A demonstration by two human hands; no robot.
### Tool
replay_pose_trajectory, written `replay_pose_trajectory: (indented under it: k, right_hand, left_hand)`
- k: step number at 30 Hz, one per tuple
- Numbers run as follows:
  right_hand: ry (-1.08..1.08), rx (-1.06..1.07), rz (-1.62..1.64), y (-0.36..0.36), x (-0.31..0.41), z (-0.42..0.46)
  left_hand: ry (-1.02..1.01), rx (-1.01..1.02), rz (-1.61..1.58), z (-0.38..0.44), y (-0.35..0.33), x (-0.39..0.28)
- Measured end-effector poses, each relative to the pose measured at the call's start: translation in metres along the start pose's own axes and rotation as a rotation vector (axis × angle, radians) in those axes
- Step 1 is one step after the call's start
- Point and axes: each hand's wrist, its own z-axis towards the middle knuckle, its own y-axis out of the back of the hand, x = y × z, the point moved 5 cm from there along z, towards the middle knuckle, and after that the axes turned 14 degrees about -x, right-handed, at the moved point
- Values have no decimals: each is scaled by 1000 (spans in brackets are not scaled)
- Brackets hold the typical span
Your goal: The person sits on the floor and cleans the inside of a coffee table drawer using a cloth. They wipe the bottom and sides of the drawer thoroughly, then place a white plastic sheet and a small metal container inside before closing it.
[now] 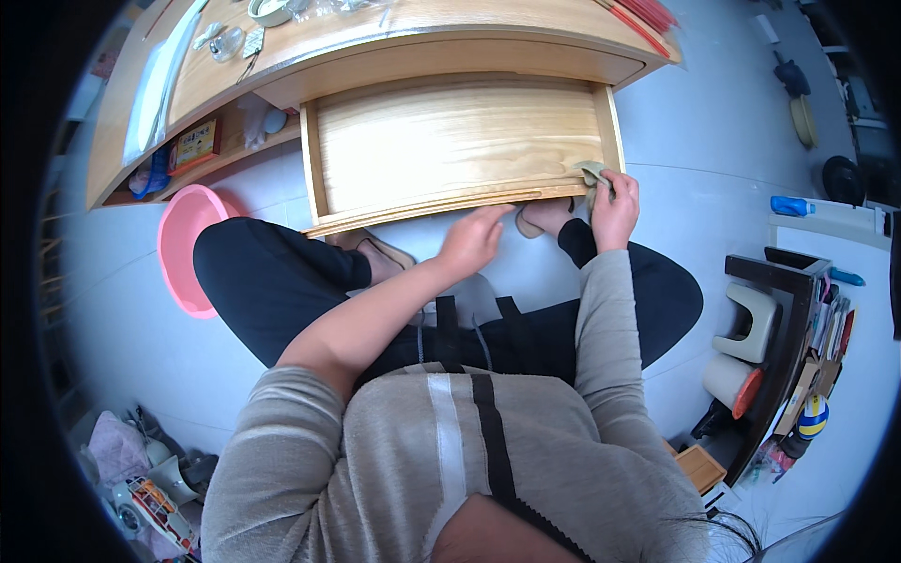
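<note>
A wooden drawer [450, 141] is pulled out in front of me, with nothing lying inside it. My right hand [618, 207] grips a greenish-grey cloth [593, 170] at the drawer's front right corner; part of the cloth lies over the front panel's top edge and part hangs outside. Close to the outer side of the front panel [422, 210] is my left hand [475, 239], its fingers bent towards it. Whether those fingers touch or hold the panel cannot be made out.
The drawer belongs to a wooden table [436, 21] carrying a glass jar [227, 45], a round container [269, 10] and red sticks [633, 24]. A shelf at left holds a box [195, 146]. A pink basin [188, 250] stands on the floor beside my left knee.
</note>
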Motion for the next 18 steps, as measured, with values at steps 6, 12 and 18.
replay_pose_trajectory:
  k: [6,12,18]
  right_hand:
    - [122,318,-139,-38,-28,-10]
    - [309,563,-190,-79,36,-56]
    - [517,772,-34,-108,130,-105]
  left_hand:
    - [-90,-130,701,-11,85,18]
    - [-46,-78,762,-15,82,60]
    - [-35,-64,735,-14,81,64]
